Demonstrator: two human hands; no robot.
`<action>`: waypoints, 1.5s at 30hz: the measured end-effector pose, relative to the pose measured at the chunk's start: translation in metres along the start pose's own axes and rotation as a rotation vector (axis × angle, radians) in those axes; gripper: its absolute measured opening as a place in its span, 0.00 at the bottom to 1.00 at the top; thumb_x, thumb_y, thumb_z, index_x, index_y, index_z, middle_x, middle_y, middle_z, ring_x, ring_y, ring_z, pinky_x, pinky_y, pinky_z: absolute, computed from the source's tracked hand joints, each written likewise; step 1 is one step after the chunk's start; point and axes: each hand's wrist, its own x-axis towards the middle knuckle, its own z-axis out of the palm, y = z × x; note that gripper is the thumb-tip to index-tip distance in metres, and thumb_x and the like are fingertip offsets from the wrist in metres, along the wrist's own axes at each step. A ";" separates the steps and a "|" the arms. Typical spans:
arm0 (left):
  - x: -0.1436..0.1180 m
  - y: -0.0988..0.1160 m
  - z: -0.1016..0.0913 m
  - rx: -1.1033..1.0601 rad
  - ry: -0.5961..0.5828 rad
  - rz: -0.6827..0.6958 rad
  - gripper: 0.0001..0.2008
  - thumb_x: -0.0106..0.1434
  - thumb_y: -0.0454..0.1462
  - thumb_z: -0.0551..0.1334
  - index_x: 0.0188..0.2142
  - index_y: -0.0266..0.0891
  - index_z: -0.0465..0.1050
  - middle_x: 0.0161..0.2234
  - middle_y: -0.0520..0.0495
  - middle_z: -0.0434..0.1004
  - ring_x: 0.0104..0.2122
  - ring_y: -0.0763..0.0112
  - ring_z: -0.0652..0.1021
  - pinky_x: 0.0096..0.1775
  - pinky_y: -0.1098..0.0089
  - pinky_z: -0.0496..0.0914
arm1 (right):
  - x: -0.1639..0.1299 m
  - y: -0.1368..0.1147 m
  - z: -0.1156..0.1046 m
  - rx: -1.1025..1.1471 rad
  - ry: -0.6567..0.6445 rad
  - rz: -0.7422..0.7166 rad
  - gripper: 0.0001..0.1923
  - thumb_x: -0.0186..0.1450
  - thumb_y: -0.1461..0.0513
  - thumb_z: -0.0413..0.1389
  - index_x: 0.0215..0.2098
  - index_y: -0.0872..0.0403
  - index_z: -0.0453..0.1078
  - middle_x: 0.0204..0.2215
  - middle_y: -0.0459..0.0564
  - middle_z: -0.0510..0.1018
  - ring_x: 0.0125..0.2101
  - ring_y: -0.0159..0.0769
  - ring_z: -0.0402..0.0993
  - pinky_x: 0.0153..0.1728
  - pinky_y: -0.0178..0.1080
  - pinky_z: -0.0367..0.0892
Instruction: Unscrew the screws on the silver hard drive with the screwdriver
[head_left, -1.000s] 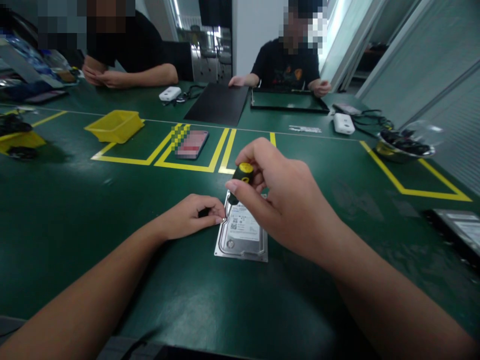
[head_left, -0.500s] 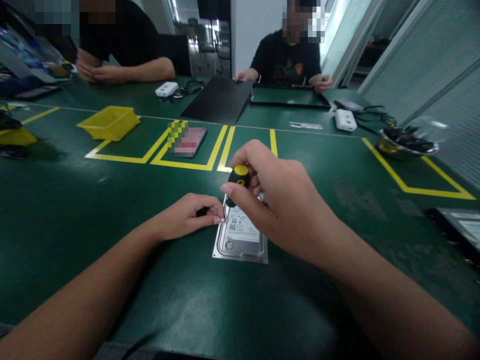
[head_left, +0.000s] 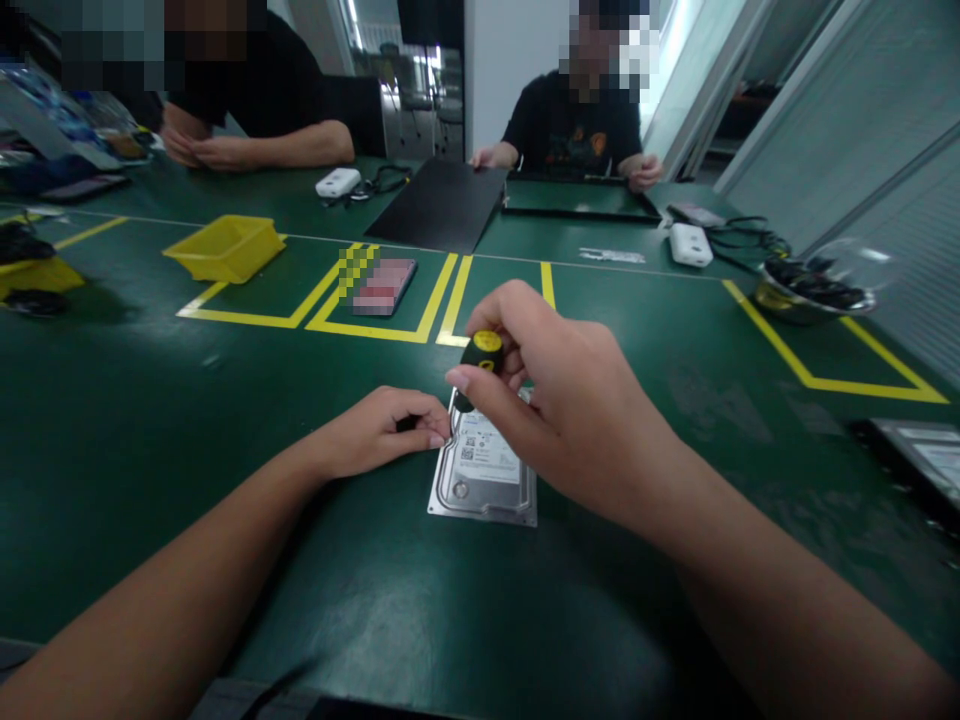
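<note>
A silver hard drive (head_left: 487, 480) with a white printed label lies flat on the green table. Over its far part, my right hand (head_left: 555, 400) is closed around the dark handle of a screwdriver (head_left: 486, 350) with a yellow end cap. The handle stands nearly upright; its shaft and tip are hidden behind my fingers and thumb. At the drive's left edge, my left hand (head_left: 390, 430) is closed, thumb and fingertips drawn together against the rim. The hand covers part of the drive's upper right.
Beyond the drive are a yellow bin (head_left: 225, 248), a phone (head_left: 382, 285) and yellow tape lines. A bowl of dark parts (head_left: 814, 290) stands at right, near another drive-like device (head_left: 915, 455). Two people sit opposite; one touches a black panel (head_left: 442, 205) and a frame (head_left: 585, 212).
The view has shifted slightly. Both hands keep nearly the same pose at the drive, and the screwdriver handle leans a little differently.
</note>
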 end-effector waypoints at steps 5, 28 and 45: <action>0.001 0.000 -0.001 -0.008 -0.011 0.004 0.11 0.69 0.42 0.60 0.42 0.37 0.76 0.39 0.48 0.80 0.39 0.68 0.78 0.42 0.70 0.70 | -0.002 0.004 0.001 0.021 0.028 -0.042 0.08 0.68 0.61 0.54 0.45 0.56 0.64 0.32 0.44 0.74 0.29 0.29 0.69 0.29 0.35 0.59; 0.000 -0.002 0.000 0.005 0.001 0.017 0.11 0.69 0.42 0.60 0.43 0.38 0.76 0.43 0.46 0.79 0.44 0.64 0.77 0.46 0.66 0.69 | 0.000 0.001 0.010 0.002 0.028 -0.058 0.08 0.67 0.63 0.55 0.43 0.57 0.64 0.30 0.45 0.73 0.28 0.31 0.68 0.29 0.35 0.58; 0.000 0.000 0.000 0.003 0.017 -0.008 0.12 0.69 0.42 0.60 0.43 0.36 0.76 0.41 0.46 0.79 0.39 0.67 0.77 0.41 0.69 0.71 | 0.001 0.002 0.004 0.041 -0.037 -0.140 0.12 0.68 0.64 0.53 0.49 0.59 0.69 0.40 0.50 0.78 0.37 0.34 0.73 0.38 0.36 0.63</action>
